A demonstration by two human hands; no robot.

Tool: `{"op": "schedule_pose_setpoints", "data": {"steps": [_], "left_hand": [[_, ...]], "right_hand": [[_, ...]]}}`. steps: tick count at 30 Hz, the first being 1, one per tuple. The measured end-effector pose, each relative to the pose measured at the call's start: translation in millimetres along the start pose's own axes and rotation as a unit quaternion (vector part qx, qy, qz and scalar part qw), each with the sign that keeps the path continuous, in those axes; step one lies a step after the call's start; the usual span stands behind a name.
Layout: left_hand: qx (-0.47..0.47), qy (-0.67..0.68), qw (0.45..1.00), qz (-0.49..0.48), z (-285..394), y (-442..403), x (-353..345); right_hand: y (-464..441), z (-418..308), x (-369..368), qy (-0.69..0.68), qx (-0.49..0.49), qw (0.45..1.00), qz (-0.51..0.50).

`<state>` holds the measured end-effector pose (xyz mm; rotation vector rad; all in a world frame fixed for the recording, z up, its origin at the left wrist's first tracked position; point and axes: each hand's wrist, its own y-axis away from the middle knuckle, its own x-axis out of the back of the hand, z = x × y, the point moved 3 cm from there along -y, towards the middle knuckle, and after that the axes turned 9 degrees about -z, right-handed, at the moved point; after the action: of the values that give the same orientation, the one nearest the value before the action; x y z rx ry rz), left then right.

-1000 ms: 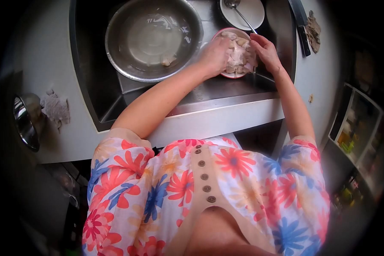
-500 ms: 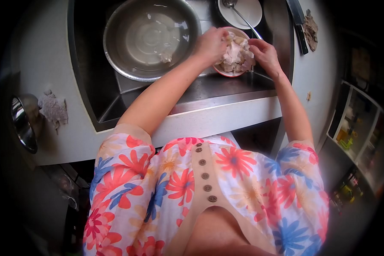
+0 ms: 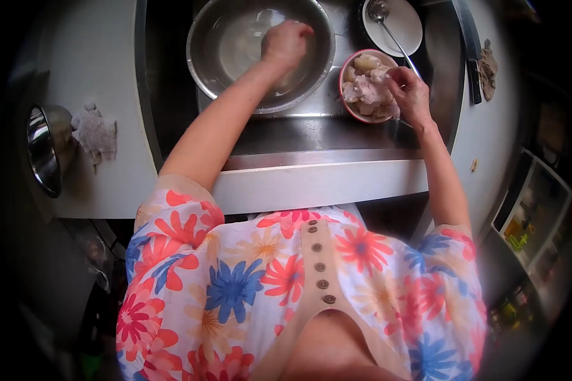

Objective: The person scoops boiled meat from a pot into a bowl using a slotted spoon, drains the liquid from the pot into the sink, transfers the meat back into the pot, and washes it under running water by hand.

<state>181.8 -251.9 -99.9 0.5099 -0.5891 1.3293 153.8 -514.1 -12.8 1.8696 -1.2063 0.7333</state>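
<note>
My left hand (image 3: 286, 44) is over the large metal basin (image 3: 197, 70), which holds cloudy water. Its fingers are curled, and whatever may be in them is hidden. At the red-rimmed bowl (image 3: 344, 101), my right hand (image 3: 409, 92) has its fingers pinched together on the edge of the heaped pale raw meat (image 3: 370, 92). The pieces are whitish pink, with a yellowish one near the back. The bowl stands in the steel sink (image 3: 286, 136), right of the basin.
Behind the bowl is a white plate (image 3: 408, 32) with a metal ladle (image 3: 394, 39) across it. A black-handled knife (image 3: 475, 79) and a crumpled brown cloth (image 3: 487, 73) lie on the right counter. At left are a metal bowl (image 3: 43, 149) and a pale rag (image 3: 95, 133).
My left hand has left the bowl of meat and moved left over the basin. My right hand stays at the bowl's right side. The whole view has shifted slightly.
</note>
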Motion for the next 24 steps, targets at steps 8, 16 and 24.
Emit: {"op": "schedule_pose_setpoints", "data": {"steps": [8,16,24], "left_hand": [[0.087,-0.131,0.98,-0.125,-52.1,-6.3,-33.9],[0.002,-0.169,0.971,-0.17,-31.8,-6.4,-35.7],[-0.018,-0.19,0.958,-0.214,-17.9,2.2,-41.5]], "right_hand": [[20.6,21.7,0.1,0.135,-0.109,0.976,-0.13],[16.0,16.4,18.1,0.112,-0.137,0.959,-0.223],[9.3,42.2,19.4,0.046,-0.125,0.98,-0.149]]}}
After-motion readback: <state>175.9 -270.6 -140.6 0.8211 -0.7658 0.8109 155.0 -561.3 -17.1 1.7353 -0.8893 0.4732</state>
